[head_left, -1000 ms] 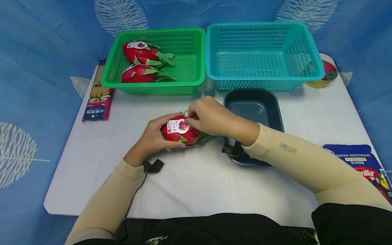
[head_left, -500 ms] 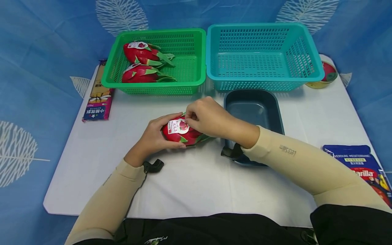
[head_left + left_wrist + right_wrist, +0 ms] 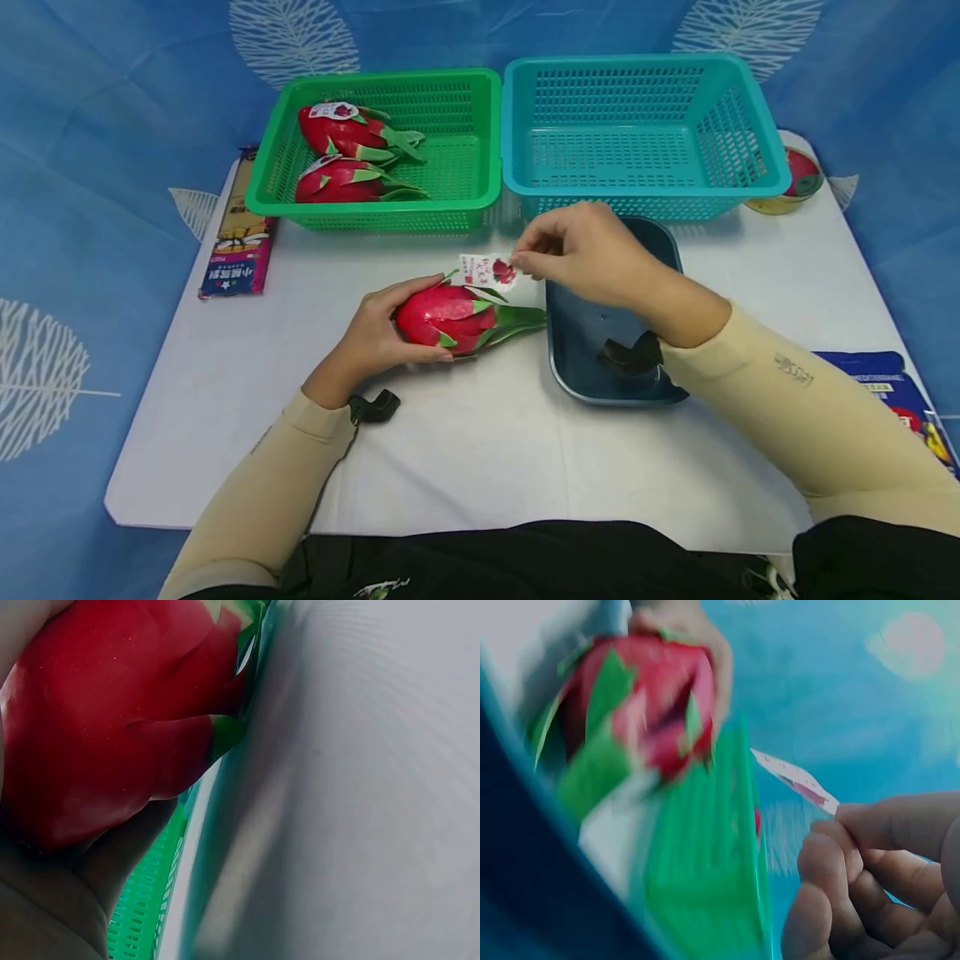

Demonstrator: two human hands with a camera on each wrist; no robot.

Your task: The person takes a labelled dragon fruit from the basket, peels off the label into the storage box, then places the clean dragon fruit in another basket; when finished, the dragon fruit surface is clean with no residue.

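Observation:
My left hand point(image 3: 378, 329) grips a red dragon fruit point(image 3: 450, 321) at its rounded end, thumb along the near side and fingers over the far side. Its green leafy end points right, toward the dark blue tray point(image 3: 570, 358). Bare red skin shows on top of the fruit. Above the tray's left side, my right hand point(image 3: 592, 254) pinches a white sticker point(image 3: 483, 271) with a fruit picture between thumb and forefinger. In the right wrist view the sticker point(image 3: 799, 780) stands off the fingertips, apart from the blurred fruit point(image 3: 652, 705).
A green basket point(image 3: 375, 218) holding two stickered dragon fruits point(image 3: 341, 179) stands at the back left. Beside it is a turquoise basket point(image 3: 645, 196). A pink-and-brown packet point(image 3: 240, 242) lies left, a round tin point(image 3: 802, 179) back right, a blue pouch point(image 3: 892, 383) right.
The sticker has come off the dragon fruit. My right hand has moved right and slightly up with it, over the tray. My left hand keeps its grip in the same place.

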